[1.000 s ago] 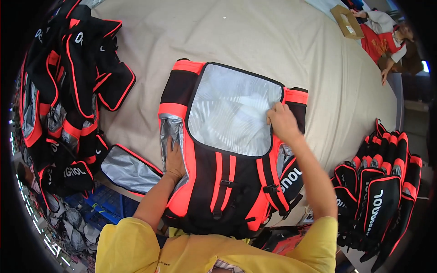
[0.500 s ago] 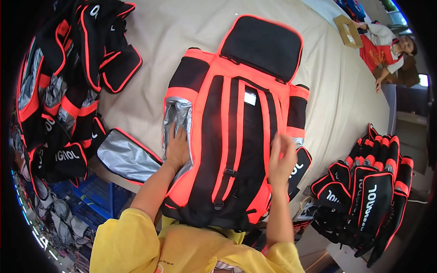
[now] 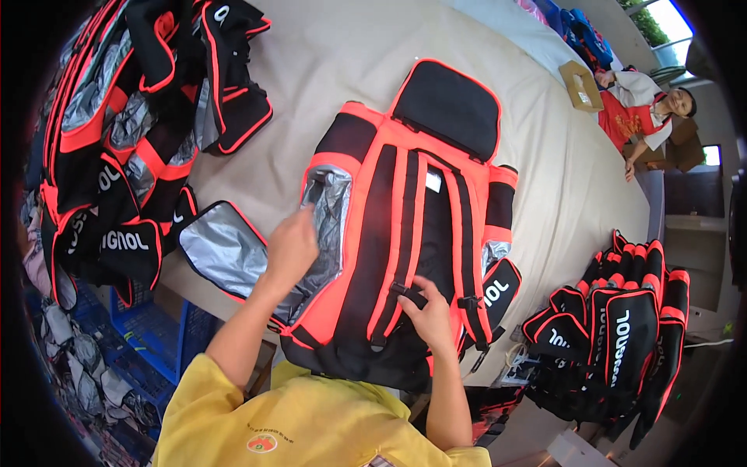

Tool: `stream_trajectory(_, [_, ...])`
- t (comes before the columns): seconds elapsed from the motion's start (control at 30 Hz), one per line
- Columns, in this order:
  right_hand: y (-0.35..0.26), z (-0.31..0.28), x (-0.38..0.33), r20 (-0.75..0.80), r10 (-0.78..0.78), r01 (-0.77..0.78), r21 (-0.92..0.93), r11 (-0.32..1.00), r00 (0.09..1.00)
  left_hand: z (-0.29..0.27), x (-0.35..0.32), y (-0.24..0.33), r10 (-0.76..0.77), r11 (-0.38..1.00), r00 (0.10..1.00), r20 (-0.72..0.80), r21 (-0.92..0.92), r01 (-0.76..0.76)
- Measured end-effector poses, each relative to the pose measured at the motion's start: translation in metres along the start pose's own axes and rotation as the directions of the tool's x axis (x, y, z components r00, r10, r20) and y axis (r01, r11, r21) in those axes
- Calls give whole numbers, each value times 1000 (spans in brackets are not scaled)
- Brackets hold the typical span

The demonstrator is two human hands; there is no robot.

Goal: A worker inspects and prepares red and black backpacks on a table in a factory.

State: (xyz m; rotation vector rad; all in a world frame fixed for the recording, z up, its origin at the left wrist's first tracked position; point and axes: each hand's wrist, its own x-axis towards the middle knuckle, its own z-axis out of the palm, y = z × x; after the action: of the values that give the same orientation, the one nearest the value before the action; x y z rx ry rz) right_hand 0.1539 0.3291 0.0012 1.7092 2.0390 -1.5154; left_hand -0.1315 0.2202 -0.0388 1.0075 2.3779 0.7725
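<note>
- A black backpack [image 3: 440,233] with bright coral trim lies on the beige table cover [image 3: 311,54], straps up, its near end against the person's yellow shirt [image 3: 311,424].
- The backpack's black top flap [image 3: 450,109] is at the far end.
- The left hand [image 3: 293,247] is over the silver-lined side pocket [image 3: 333,226] on the backpack's left, fingers curled in; it is blurred, so whether it holds anything cannot be told.
- The right hand [image 3: 432,317] is at the left shoulder strap, thumb and fingers narrow beside a black buckle [image 3: 398,288]; whether they grip it cannot be told.
- A silver-lined panel [image 3: 224,243] edged in coral spreads out left of the backpack, near the left forearm.
- Similar black and coral bags hang in a heap [image 3: 117,148] on the left, above a blue crate [image 3: 144,342].
- More such bags stand in a cluster [image 3: 615,331] on the right.
- At the far right, a co-worker [image 3: 626,121] in a red apron has one hand by an open cardboard box [image 3: 578,87].
</note>
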Motion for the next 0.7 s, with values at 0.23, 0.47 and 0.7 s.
stream_trajectory(0.23, [-23,-4,-4,137,-397,119,821,558,908,-13,-94,122,342,939,936,77,-60,-338])
stream_trajectory(0.47, [-2,38,75,-289,-673,466,-538,703,681,8,31,99,0,592,962,274,-775,221])
stream_trajectory(0.7, [24,79,97,-240,-575,262,-711,653,782,76,89,50,63,-57,865,498,-863,501])
